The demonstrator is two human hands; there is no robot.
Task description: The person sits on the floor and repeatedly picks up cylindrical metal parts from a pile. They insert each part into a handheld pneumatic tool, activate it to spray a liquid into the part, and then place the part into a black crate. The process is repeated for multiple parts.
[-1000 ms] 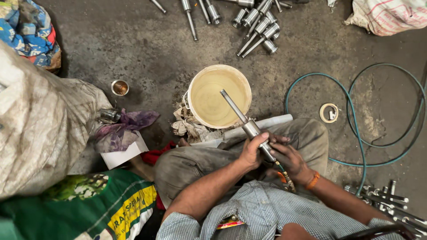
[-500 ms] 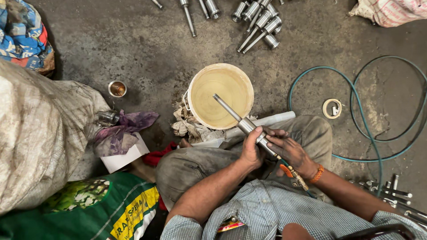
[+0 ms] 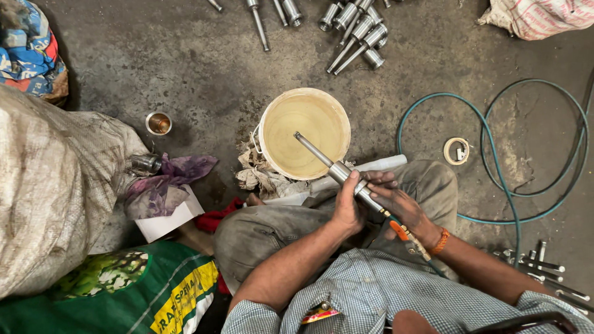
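So the rod (image 3: 337,170) has swung a bit over the last second — its thin end was pointing more steeply up across the bucket (image 3: 267,143), and now it lies flatter, tip aimed at the bucket's upper left, hanging over the yellowish liquid. The person also seems to have leaned in, since everything on the floor looks closer. To me that reads as the same job carrying on, just turning the piece to get at another side of it.

The grip: the left hand (image 3: 346,207) is wrapped around the thicker middle of the rod, thumb lying along the top, fingers curled underneath — clenched on it. The right hand (image 3: 402,207) sits just behind, fingers (image 3: 378,180) pinched over the rear end of the rod. An orange-handled fitting (image 3: 402,232) on a green hose (image 3: 495,185) runs along the wrist below that hand, and I can't tell whether the palm is holding it or it's only resting there. So the rod pokes out ahead of both hands, its thin shaft free, its fat end buried in the fingers.

Around them: a heap of similar metal rods (image 3: 359,31) further up the floor, more by the right elbow (image 3: 544,266), a roll of tape (image 3: 456,150) inside the hose loops, rags (image 3: 263,176) beside the bucket, and a small tin cup (image 3: 158,123) off to the left.
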